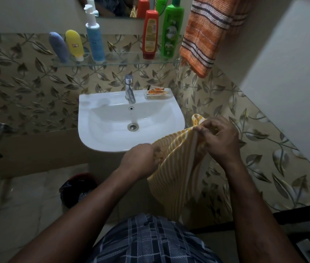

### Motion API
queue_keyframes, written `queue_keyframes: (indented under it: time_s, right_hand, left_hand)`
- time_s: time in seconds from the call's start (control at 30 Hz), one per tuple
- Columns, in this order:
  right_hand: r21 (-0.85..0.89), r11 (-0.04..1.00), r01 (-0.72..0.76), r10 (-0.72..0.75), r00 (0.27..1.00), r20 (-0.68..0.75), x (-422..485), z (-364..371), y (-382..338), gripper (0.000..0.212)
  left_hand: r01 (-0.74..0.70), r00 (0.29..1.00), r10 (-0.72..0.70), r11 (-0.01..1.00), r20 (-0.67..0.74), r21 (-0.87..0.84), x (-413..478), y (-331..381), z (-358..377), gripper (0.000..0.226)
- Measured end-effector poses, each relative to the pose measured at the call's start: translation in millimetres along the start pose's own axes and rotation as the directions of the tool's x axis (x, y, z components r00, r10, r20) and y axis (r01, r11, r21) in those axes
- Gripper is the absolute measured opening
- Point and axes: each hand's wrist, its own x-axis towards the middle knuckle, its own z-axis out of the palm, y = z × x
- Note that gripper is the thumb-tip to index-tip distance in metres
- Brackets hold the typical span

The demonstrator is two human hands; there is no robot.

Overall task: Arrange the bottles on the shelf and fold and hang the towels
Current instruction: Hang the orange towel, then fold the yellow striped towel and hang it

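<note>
The leaf-pattern tiled wall (27,88) fills most of the view, with the white sink (101,137) mounted on it near the middle. The yellow-striped towel (171,183) is the big thing here. It's in the air at about 4 o'clock from the sink basin, held up along its top edge with the rest hanging down toward the checked shorts.

Up at 1 o'clock in the view, an orange striped towel (205,35) hangs against the wall, right by the end of the shelf. The glass shelf (122,60) sits at 12 o'clock above the sink, and all the bottles are standing on it. At its 3 o'clock end a green bottle (170,33) and a red bottle (150,35) stand just beside each other. Toward the 9 o'clock end there's a white-and-blue pump bottle (95,40), then a yellow tube (74,44), then a grey-blue tube (58,47), both tubes leaning back.

Left hand (139,160) is clenched on the towel's left edge, just over the sink's front rim. Right hand (220,139) pinches the towel's upper edge at 3 o'clock of the basin.

There's a dark bin (78,188) on the floor at 7 o'clock from the sink. A chrome tap (129,90) stands at the sink's 12 o'clock, with a soap dish (158,93) just beside it.
</note>
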Motion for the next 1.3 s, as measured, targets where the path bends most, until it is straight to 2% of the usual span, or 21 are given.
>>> queue_keyframes:
  time_s: [0.07, 0.13, 0.2, 0.27, 0.37, 0.43, 0.5, 0.63, 0.73, 0.8, 0.83, 0.9, 0.93, 1.0, 1.07, 1.2, 1.3]
  right_hand:
    - [0.031, 0.999, 0.034, -0.036, 0.995, 0.090, 0, -1, -3, 0.010]
    - [0.062, 0.995, 0.079, -0.089, 0.980, 0.178, -2, -2, -8, 0.012]
    - [0.046, 0.990, 0.133, -0.140, 0.964, 0.226, -3, 0, -12, 0.012]
    - [0.013, 0.988, 0.156, -0.155, 0.966, 0.208, -5, 4, -13, 0.010]
    - [0.009, 0.992, 0.128, -0.128, 0.981, 0.144, -8, 6, -12, 0.010]
    - [0.028, 0.994, 0.107, -0.109, 0.986, 0.122, -9, 5, -11, 0.009]
    - [0.042, 0.994, 0.098, -0.103, 0.986, 0.129, -8, 3, -12, 0.009]
    - [0.060, 0.993, 0.098, -0.106, 0.982, 0.159, -9, 1, -12, 0.009]
    - [0.062, 0.995, 0.084, -0.092, 0.985, 0.143, -9, 1, -12, 0.008]
    - [0.053, 0.996, 0.071, -0.078, 0.987, 0.141, -8, 2, -11, 0.008]
    - [0.047, 0.997, 0.060, -0.066, 0.989, 0.136, -8, 3, -11, 0.009]
    - [0.043, 0.999, 0.027, -0.031, 0.993, 0.113, -7, 3, -9, 0.009]
    - [0.041, 0.999, 0.009, -0.013, 0.995, 0.099, -6, 3, -7, 0.009]
    - [0.025, 1.000, -0.015, 0.013, 0.996, 0.084, -5, 3, -4, 0.009]
    - [-0.006, 1.000, -0.025, 0.025, 0.996, 0.082, -7, 4, -1, 0.010]
    - [-0.077, 0.997, -0.024, 0.029, 0.998, 0.063, -12, 8, 3, 0.011]
    - [-0.103, 0.994, -0.045, 0.047, 0.999, 0.018, -9, 5, 6, 0.012]
  left_hand:
    - [-0.145, 0.984, 0.103, 0.933, -0.143, -0.329, 3, 17, -5, 0.037]
    - [-0.259, 0.955, 0.134, 0.811, -0.264, -0.525, 5, 34, -13, 0.039]
    - [-0.341, 0.924, 0.171, 0.771, -0.342, -0.538, 10, 43, -19, 0.032]
    - [-0.382, 0.903, 0.201, 0.779, -0.380, -0.496, 14, 45, -21, 0.018]
    - [-0.357, 0.919, 0.176, 0.755, -0.354, -0.550, 18, 42, -21, 0.006]
    - [-0.304, 0.945, 0.151, 0.729, -0.289, -0.613, 18, 38, -16, 0.009]
    - [-0.237, 0.971, 0.138, 0.642, -0.195, -0.729, 20, 36, -8, 0.014]
    - [-0.192, 0.980, 0.143, 0.550, -0.135, -0.813, 22, 34, 3, 0.020]
    - [-0.132, 0.972, 0.233, 0.573, 0.006, -0.809, 22, 29, 0, 0.023]
    - [-0.091, 0.938, 0.306, 0.669, 0.162, -0.738, 21, 26, -3, 0.027]
    - [-0.089, 0.914, 0.321, 0.757, 0.249, -0.648, 21, 27, -5, 0.030]
    - [-0.117, 0.859, 0.268, 0.932, 0.436, -0.342, 20, 27, -6, 0.034]
    - [-0.143, 0.848, 0.205, 0.977, 0.489, -0.161, 19, 26, -4, 0.035]
    - [-0.167, 0.882, 0.079, 0.974, 0.465, 0.151, 17, 17, 0, 0.035]
    - [-0.095, 0.936, -0.031, 0.938, 0.351, 0.335, 14, 5, 0, 0.037]
    - [0.068, 0.940, -0.217, 0.876, 0.263, 0.477, 14, -17, -8, 0.038]
    - [0.130, 0.932, -0.279, 0.852, 0.231, 0.507, 11, -32, -11, 0.039]
